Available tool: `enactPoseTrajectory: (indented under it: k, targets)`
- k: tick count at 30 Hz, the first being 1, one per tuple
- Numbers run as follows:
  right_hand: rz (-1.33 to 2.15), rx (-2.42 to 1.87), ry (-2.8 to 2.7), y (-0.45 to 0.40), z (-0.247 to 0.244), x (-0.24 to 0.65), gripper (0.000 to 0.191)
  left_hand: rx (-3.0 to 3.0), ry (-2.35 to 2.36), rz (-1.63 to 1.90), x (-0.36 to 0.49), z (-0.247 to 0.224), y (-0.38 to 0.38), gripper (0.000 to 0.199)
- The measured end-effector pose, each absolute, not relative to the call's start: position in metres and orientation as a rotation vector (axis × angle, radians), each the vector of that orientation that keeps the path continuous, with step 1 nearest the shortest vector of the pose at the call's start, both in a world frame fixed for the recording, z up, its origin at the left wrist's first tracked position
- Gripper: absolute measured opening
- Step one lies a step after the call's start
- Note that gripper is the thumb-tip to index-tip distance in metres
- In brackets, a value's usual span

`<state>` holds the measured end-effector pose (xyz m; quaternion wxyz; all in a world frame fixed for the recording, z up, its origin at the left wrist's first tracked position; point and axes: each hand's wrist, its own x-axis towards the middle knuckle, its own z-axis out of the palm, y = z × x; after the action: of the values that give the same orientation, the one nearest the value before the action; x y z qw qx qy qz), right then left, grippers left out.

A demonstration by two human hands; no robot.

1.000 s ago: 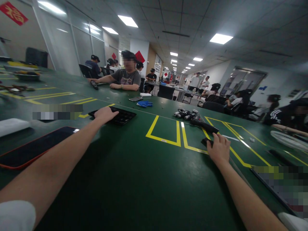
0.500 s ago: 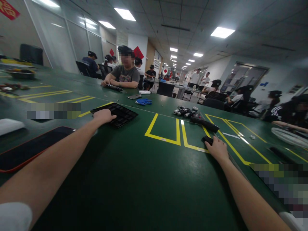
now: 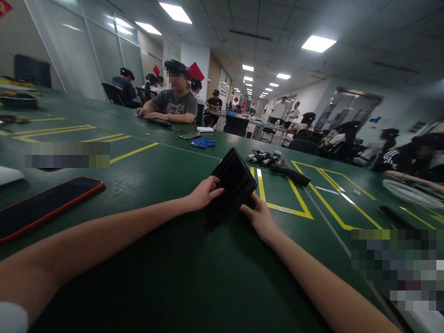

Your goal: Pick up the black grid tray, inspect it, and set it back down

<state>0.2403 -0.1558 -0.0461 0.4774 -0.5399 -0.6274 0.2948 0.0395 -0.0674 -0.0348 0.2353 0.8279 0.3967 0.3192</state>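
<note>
A flat black tray [image 3: 234, 178], with a grid of raised ribs in the earlier picture, is tilted up in front of me above the green table [image 3: 166, 282]. My left hand [image 3: 205, 192] is closed on its left edge, thumb towards me. At the lower right edge my right hand [image 3: 260, 213] grips the tray too, its thumb in front and its fingers partly hidden. The small black piece that the right hand had cannot be made out against the dark tray.
Yellow tape outlines [image 3: 287, 210] mark the table. Cables with metal connectors [image 3: 265, 157] and a black bar [image 3: 291, 175] lie beyond the tray. A blue glove [image 3: 204, 143] is farther back; a red-edged black slab [image 3: 52, 203] is left. Across sits a person [image 3: 176, 101].
My left hand has carried the black tray rightward to the middle and tilted it up. My right hand has come left from the tape outline to the tray's edge.
</note>
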Motion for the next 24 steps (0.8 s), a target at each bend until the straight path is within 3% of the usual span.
enactPoseTrajectory:
  k: [4,8,24]
  targets:
    - [0.666,-1.178,-1.613,-0.16,-0.055,0.232,0.046,2.292,0.865,0.906,0.048,-0.038,-0.09,0.034]
    - [0.547,-1.138,-1.701,-0.159,-0.069,0.245,0.039,2.376,0.947,0.755,0.046,-0.035,-0.11,0.039]
    - [0.481,-1.063,-1.948,-0.156,-0.073,0.255,0.042,2.436,0.995,0.73,0.046,-0.03,-0.124,0.043]
